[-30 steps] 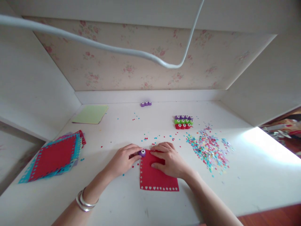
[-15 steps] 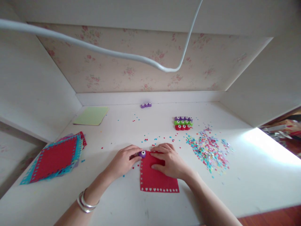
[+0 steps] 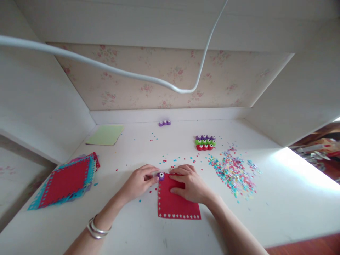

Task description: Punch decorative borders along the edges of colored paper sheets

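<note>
Near the middle of the white bench (image 3: 127, 226), a red sheet (image 3: 177, 203) lies flat, with cut-out shapes along its left and near edges. Both forearms reach in from the near side, slanting toward each other. The left hand (image 3: 138, 182), behind silver bangles (image 3: 100, 231), is turned partly on its side, thumb and fingers grasping a purple punch (image 3: 160, 176) at the sheet's far left corner. The right hand (image 3: 190, 184) rests palm down across the sheet's far right part, its fingers spread and released, covering some of the far and right edges.

The sheet's near edge shows between the forearms. White surface runs from the left forearm to the stack of sheets (image 3: 66, 180), and from the right forearm to the confetti heap (image 3: 236, 170) and the bench's right end. Beyond the hands stand the rows of punches (image 3: 205, 142), with three purple punches (image 3: 165, 123) near the back board (image 3: 172, 115).
</note>
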### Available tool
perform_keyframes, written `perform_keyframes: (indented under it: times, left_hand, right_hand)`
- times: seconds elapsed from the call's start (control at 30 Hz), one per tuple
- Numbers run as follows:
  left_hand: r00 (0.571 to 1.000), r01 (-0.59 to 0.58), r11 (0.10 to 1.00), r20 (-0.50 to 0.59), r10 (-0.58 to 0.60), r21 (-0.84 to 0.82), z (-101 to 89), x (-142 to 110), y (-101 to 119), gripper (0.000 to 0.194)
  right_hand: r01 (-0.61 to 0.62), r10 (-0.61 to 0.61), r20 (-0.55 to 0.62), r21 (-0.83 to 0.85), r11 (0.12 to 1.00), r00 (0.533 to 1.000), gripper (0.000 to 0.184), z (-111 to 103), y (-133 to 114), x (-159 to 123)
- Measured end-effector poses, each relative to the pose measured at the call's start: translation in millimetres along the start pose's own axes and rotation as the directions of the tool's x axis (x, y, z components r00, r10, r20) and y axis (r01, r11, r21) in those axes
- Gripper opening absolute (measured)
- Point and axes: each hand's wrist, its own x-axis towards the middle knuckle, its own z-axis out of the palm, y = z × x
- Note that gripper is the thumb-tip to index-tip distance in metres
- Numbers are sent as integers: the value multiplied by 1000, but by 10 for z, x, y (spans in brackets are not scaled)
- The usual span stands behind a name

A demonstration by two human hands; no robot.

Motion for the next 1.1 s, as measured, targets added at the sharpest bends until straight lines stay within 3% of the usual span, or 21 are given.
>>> perform_keyframes:
  times: [0.17, 0.33, 0.77, 1.1]
  left_hand:
    - [999, 8, 998, -35, -6, 65, -35, 70, 151, 30]
    - [1000, -12, 977, 6, 11, 215, -6, 166, 237, 30]
    - [998, -31, 956, 64, 13, 293, 47, 303, 231, 31]
    - [997, 57, 951, 28, -69, 303, 125, 321, 210, 29]
  right_hand:
    - [-5, 5, 3, -1, 1000, 1000, 42, -6, -6, -3]
    - [-8, 8, 11, -15, 1000, 1000, 43, -2, -5, -13]
    - [-7, 7, 12, -21, 1000, 1000, 41, -9, -15, -10]
    - [3, -3, 3, -30, 1000, 1000, 39, 0, -21, -13]
